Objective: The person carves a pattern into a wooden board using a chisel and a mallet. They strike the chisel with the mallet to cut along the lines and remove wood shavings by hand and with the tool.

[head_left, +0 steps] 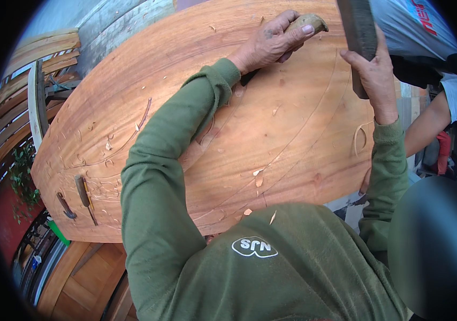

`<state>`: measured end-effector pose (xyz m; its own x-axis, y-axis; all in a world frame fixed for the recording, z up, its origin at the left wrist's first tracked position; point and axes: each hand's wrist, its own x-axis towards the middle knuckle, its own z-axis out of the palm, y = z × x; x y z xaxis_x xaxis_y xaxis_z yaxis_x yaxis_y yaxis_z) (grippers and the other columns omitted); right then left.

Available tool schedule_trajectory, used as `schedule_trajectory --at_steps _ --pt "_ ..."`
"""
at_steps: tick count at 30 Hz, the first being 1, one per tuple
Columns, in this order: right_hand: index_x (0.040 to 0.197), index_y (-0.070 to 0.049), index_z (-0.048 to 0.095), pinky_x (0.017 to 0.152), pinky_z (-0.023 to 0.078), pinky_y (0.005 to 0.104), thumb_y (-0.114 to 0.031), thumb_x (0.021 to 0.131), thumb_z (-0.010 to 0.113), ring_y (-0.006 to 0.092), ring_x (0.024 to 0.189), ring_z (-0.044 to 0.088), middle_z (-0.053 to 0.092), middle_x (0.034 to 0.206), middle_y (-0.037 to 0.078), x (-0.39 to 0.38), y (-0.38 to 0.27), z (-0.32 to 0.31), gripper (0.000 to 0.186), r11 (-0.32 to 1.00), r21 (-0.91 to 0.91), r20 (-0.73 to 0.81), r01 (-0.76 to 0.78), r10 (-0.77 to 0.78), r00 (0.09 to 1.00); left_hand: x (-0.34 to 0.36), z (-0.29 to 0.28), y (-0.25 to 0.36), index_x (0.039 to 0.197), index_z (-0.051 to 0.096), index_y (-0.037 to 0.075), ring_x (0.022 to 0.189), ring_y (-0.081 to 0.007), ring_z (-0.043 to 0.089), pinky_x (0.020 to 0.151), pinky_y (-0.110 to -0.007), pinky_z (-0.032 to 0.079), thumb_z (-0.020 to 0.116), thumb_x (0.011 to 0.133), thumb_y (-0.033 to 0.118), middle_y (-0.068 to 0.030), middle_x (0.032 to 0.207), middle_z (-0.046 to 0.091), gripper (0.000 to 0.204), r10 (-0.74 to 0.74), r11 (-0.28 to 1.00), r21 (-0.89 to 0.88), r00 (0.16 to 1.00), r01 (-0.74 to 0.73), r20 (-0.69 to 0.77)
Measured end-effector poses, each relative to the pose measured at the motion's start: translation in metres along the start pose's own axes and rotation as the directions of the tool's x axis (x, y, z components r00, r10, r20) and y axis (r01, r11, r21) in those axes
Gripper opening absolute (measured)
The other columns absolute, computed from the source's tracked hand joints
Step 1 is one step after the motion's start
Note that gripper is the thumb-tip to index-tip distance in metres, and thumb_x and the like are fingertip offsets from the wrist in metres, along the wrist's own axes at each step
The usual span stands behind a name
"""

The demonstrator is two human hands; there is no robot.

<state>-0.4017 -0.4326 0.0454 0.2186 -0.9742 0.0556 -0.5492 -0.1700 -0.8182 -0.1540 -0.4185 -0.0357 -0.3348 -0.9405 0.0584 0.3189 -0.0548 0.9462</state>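
My left hand (277,41) is closed around the worn wooden handle (314,23) of a chisel. Below my wrist the dark blade (249,76) shows in part, close to the wooden panel (292,123); its cutting edge is hidden. My right hand (372,67) grips a long, flat wooden mallet (358,37), raised beside the chisel's butt and apart from it. Curved lines and shallow carved grooves cover the reddish-brown panel, with wood chips (259,181) scattered over it.
On the panel's left end lie a wooden-handled chisel (82,191), a thin yellow pencil (88,195) and a dark hooked tool (66,205). Another person's arm (426,125) is close on the right. Stacked planks (41,51) and a leafy plant (22,179) stand at left.
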Motion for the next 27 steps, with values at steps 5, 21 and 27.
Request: schedule_trajectory --at_steps 5,21,27 --pt "0.161 -0.002 0.041 0.108 0.051 0.0343 -0.003 0.087 0.077 0.0225 0.126 0.065 0.064 0.142 0.017 -0.056 0.007 0.016 0.082 0.991 -0.095 -0.006 0.093 -0.094 0.996 0.002 0.016 -0.001 0.135 0.057 0.007 0.058 -0.0028 0.040 0.049 -0.022 0.037 0.058 0.113 0.051 0.0062 0.077 0.048 0.049 -0.116 0.983 0.158 0.982 0.093 0.148" --pt "0.165 -0.008 0.037 0.111 0.048 0.0342 -0.001 0.089 0.082 0.0218 0.131 0.061 0.060 0.148 0.015 -0.184 0.015 0.009 0.088 0.894 0.379 -0.026 -0.241 0.271 0.962 -0.081 -0.012 0.138 0.127 0.068 0.005 0.050 -0.0033 0.044 0.044 -0.021 0.033 0.052 0.113 0.053 0.0019 0.073 0.059 0.053 -0.009 0.951 0.305 0.990 0.052 -0.140" --pt "0.167 -0.022 0.045 0.098 0.055 0.0391 -0.012 0.082 0.091 0.0287 0.112 0.067 0.064 0.126 0.013 -0.201 -0.006 -0.010 0.097 0.969 -0.179 0.041 -0.171 0.181 0.983 -0.225 -0.019 0.106 0.139 0.057 0.006 0.094 -0.0214 0.073 0.078 -0.036 0.058 0.086 0.095 0.039 -0.0115 0.107 0.072 0.062 0.385 0.530 0.742 0.663 0.411 -0.642"
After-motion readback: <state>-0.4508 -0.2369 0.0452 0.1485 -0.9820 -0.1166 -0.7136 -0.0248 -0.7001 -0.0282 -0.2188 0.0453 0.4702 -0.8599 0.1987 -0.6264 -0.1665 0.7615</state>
